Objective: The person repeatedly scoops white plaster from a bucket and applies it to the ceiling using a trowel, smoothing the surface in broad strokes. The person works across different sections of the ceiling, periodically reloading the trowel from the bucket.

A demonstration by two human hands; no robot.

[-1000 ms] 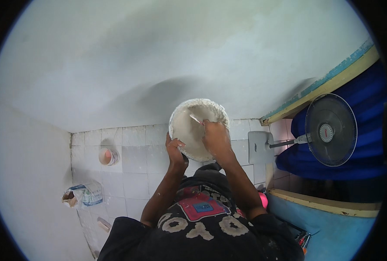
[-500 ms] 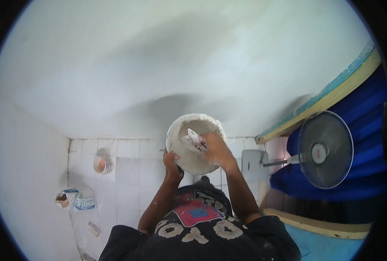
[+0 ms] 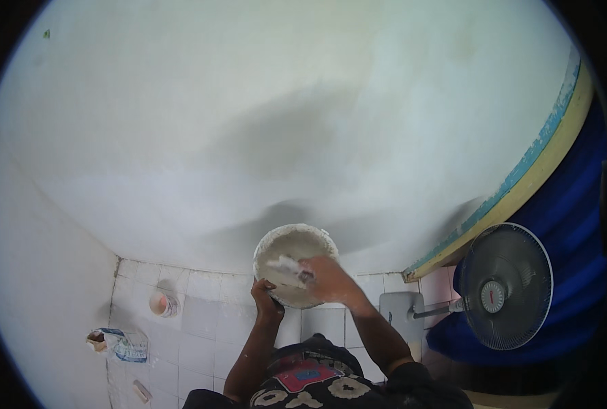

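Observation:
A round bucket (image 3: 261, 247) with a rim crusted in white stands in front of me, with a pale greyish-white layer inside it. At its near left side my left hand (image 3: 268, 298) is closed on the rim, thumb over the edge. Over the bucket's mouth, my right hand (image 3: 332, 278) is closed round a whitish, smeared thin piece (image 3: 286, 264) with dark marks. Motion blurs that piece, and its kind cannot be made out. Its far end points left into the bucket.
On the tiled floor at left are a small white tub (image 3: 164, 304), an opened blue-and-white bag (image 3: 127, 344) and a small pale block (image 3: 142, 391). A pedestal fan (image 3: 505, 286) stands at right before a blue curtain (image 3: 576, 204). A white wall (image 3: 181, 136) rises ahead.
The view has tilted up, so bucket, hands and fan appear lower. My right hand has shifted within the bucket's mouth, and the piece in it now looks blurred. My left hand stays on the rim.

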